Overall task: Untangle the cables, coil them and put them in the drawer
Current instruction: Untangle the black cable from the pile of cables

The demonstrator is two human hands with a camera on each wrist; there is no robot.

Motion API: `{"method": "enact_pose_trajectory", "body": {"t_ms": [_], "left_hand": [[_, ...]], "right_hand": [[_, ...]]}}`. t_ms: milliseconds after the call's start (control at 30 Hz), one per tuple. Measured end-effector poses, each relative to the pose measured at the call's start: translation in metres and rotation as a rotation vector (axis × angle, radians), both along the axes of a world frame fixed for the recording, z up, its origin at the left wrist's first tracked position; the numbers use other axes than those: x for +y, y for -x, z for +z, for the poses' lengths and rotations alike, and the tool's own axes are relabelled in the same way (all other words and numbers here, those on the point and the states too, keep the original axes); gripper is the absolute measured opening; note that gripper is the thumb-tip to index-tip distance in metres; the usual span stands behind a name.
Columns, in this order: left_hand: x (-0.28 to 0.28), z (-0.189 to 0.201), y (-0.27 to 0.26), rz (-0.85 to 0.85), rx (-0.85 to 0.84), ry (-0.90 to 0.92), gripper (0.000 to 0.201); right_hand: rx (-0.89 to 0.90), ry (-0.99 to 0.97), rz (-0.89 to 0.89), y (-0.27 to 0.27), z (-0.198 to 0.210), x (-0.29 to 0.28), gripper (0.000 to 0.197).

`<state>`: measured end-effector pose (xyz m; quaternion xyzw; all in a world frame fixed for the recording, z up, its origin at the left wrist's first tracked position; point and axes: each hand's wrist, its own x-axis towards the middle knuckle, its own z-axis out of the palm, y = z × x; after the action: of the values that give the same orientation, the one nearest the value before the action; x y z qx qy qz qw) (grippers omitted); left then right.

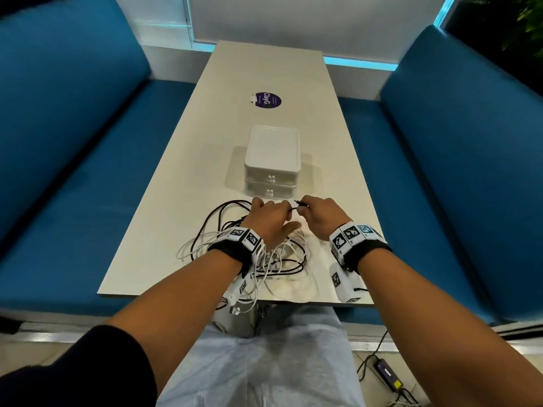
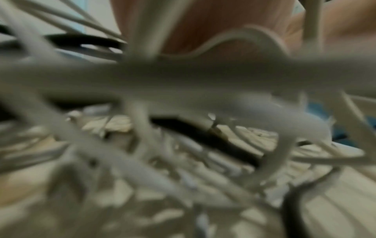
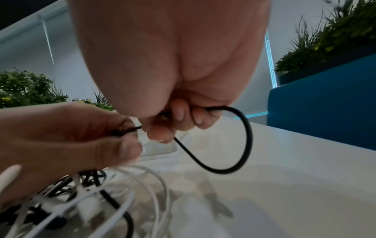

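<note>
A tangle of white cables [image 1: 264, 259] and a black cable [image 1: 214, 218] lies on the white table [image 1: 264, 69], near its front edge. My left hand [image 1: 283, 205] and right hand [image 1: 302, 208] meet just in front of the white two-drawer unit [image 1: 273, 165], whose drawers are both closed. In the right wrist view my right hand [image 3: 173, 122] curls its fingers round the black cable [image 3: 244, 145], which loops down to the right. My left hand [image 3: 122, 133] pinches the same cable close by. The left wrist view is a blur of white cables [image 2: 183, 77].
Blue benches [image 1: 88, 171] flank the table on both sides. A round purple sticker [image 1: 268, 100] sits beyond the drawer unit. Part of the tangle hangs over the table's front edge [image 1: 293, 302]. A power adapter [image 1: 388, 374] lies on the floor at right.
</note>
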<state>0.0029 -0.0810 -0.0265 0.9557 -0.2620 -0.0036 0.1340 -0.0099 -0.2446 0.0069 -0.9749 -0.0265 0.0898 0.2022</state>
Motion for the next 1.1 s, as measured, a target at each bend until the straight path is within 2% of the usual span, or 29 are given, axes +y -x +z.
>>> {"method": "enact_pose_trajectory", "body": {"t_ms": [100,267,467,533,600,700,800,833,933,1000,1100], "left_hand": [[0.001,-0.001,-0.003,0.000,0.026,-0.019,0.006],[-0.001,0.004,-0.001,-0.022,0.033,-0.077,0.026],[-0.003,0.005,0.002,-0.025,0.043,-0.130,0.028],[-0.003,0.006,0.003,-0.019,0.106,-0.113,0.036],[-0.002,0.007,0.004,-0.032,0.123,-0.118,0.039],[-0.003,0.010,0.003,-0.061,0.053,-0.183,0.038],[-0.002,0.006,0.000,-0.090,-0.046,-0.226,0.048],[-0.002,0.004,0.000,-0.092,-0.064,-0.222,0.045],[-0.001,-0.001,-0.001,-0.081,-0.079,-0.164,0.022],[-0.001,-0.002,-0.003,-0.069,-0.040,-0.123,0.026],[0.000,-0.005,-0.006,-0.059,-0.065,-0.167,0.020]], "right_hand": [[-0.024,0.077,-0.021,0.002,0.004,-0.006,0.024],[-0.040,0.278,-0.064,0.005,0.009,-0.021,0.028],[-0.023,0.463,-0.107,0.017,0.011,-0.035,0.025],[-0.049,0.423,-0.144,0.018,0.008,-0.027,0.021],[-0.077,0.304,-0.138,0.017,0.007,-0.014,0.027],[-0.076,0.171,-0.025,0.018,0.007,0.005,0.041],[-0.015,0.124,0.014,0.014,0.002,0.015,0.032],[0.007,0.095,0.001,0.011,0.000,0.016,0.029],[0.034,0.068,0.000,0.005,-0.002,0.012,0.025],[0.036,0.050,0.016,0.004,0.001,0.008,0.024],[-0.002,0.071,0.022,0.003,0.008,-0.002,0.023]]}}
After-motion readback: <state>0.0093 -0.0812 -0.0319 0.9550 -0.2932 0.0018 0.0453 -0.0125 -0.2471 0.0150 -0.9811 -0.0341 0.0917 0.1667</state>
